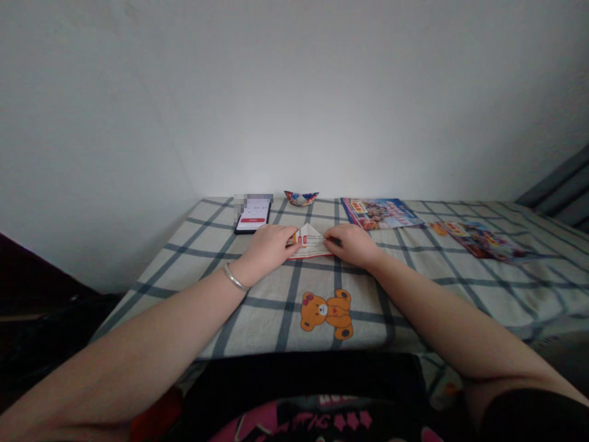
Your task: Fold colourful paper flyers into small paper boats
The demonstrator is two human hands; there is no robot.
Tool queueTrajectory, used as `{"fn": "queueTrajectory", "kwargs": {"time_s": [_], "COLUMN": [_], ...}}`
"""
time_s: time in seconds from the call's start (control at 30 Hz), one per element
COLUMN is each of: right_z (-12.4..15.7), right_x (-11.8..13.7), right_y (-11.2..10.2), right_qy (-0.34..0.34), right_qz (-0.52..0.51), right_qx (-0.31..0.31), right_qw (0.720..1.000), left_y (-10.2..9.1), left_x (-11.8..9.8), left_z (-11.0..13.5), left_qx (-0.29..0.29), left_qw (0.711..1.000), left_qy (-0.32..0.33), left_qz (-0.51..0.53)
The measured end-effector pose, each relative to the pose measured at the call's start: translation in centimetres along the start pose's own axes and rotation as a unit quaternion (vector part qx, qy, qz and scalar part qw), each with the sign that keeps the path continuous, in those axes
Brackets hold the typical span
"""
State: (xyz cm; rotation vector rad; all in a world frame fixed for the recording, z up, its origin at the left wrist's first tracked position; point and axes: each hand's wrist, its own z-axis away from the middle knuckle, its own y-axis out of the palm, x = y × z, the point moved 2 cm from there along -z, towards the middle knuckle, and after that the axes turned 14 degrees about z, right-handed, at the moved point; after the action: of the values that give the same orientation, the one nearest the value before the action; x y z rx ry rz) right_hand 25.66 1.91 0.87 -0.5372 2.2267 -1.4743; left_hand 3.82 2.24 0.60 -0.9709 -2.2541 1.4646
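A folded sheet of printed paper (311,241) with a pointed top and a red lower edge lies on the checked tablecloth. My left hand (272,245) grips its left end between thumb and fingers. At its right end, my right hand (352,244) pinches the paper the same way. Both hands rest low on the cloth, and the fingers cover the paper's two ends. Behind it, near the wall, stands a small folded paper boat (301,197) in colourful print.
A phone (254,215) with a lit screen lies left of the boat. To the right are a colourful printed leaflet (381,213) and more printed sheets (488,240). The tablecloth (257,307) carries a printed bear. A white wall (304,98) rises behind the table.
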Motion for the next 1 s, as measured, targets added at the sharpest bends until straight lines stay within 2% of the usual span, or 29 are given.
{"fn": "queueTrajectory", "kwargs": {"time_s": [0.27,0.53,0.77,1.0], "right_z": [-0.1,0.4,0.7,0.7], "right_x": [-0.1,-2.0,-2.5,-2.2], "right_y": [0.3,0.2,0.6,0.3], "right_qy": [-0.028,-0.085,-0.105,-0.117], "right_qz": [-0.008,-0.026,-0.027,-0.021], "right_qx": [-0.012,-0.009,-0.018,-0.012], "right_qw": [1.0,0.996,0.994,0.993], "left_y": [0.2,-0.1,-0.7,-1.0], "left_x": [0.0,1.2,0.0,-0.9], "left_z": [-0.2,0.1,0.8,1.0], "left_qx": [0.0,0.056,0.076,0.088], "left_qw": [1.0,0.994,0.99,0.981], "left_qy": [0.019,0.08,0.119,0.147], "left_qz": [0.022,0.052,0.025,0.087]}}
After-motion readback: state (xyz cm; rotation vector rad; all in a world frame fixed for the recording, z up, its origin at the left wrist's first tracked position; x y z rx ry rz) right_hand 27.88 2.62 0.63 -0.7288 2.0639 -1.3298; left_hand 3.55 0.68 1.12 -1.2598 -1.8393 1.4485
